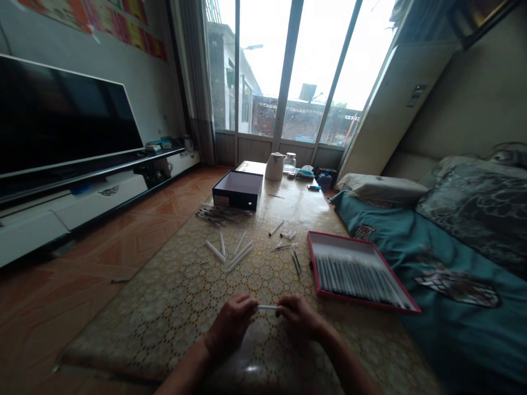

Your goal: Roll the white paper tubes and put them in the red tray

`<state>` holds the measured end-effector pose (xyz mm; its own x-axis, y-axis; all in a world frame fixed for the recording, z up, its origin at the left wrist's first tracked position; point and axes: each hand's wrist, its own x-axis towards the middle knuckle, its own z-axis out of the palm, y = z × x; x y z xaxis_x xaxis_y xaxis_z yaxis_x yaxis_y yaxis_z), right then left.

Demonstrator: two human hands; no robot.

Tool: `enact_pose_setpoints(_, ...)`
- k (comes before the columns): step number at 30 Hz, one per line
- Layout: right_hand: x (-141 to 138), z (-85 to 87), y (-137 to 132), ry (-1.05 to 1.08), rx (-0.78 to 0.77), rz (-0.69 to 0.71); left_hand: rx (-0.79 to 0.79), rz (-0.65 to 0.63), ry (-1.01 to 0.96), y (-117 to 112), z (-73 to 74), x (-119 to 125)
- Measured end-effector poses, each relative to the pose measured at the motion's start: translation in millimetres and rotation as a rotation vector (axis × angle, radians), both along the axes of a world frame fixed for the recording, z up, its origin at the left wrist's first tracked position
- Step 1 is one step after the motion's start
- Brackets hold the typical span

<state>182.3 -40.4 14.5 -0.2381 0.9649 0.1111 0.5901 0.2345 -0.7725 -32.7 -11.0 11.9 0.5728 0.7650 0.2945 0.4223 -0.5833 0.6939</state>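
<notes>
My left hand (235, 321) and my right hand (300, 315) pinch the two ends of a slim white pen (267, 307), held level above the near part of the table. Its ends are hidden in my fingers. Beyond my hands lie several loose white tubes (239, 258). To their right are slim dark pen parts (295, 262) and small white pieces (288, 235). A shallow red-rimmed box (362, 300) at the right holds a row of pens (358, 277) in clear sleeves. My right hand is nearer to this box.
A dark open box (234, 202) stands farther back, with a heap of dark pens (222, 215) before it. Behind are a white kettle (274, 167), a glass jar (290, 163) and a tissue pack (305, 171). A bed (444, 263) flanks the patterned table (173, 307).
</notes>
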Motion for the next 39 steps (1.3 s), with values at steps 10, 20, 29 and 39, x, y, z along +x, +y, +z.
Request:
enact_pose_setpoints(10, 77.6, 4.8, -20.0, 0.033, 0.215, -0.657, -0.214, 0.210, -0.278, 26.3, -20.9, -5.5)
enact_pose_setpoints(20, 229.3, 4.1, -27.4, -0.444, -0.074, -1.403, -0.189, 0.229, -0.183, 25.1, -21.9, -1.6)
enact_pose_setpoints(29, 243.6, -4.0, -18.8, -0.654, -0.073, -1.501, -0.128, 0.246, -0.152, 23.7, -18.2, -2.1)
enact_pose_setpoints(39, 179.9, -6.7, -8.0, -0.681, 0.248, -1.239, -0.118, 0.267, -0.169, 18.6, -13.4, 0.1)
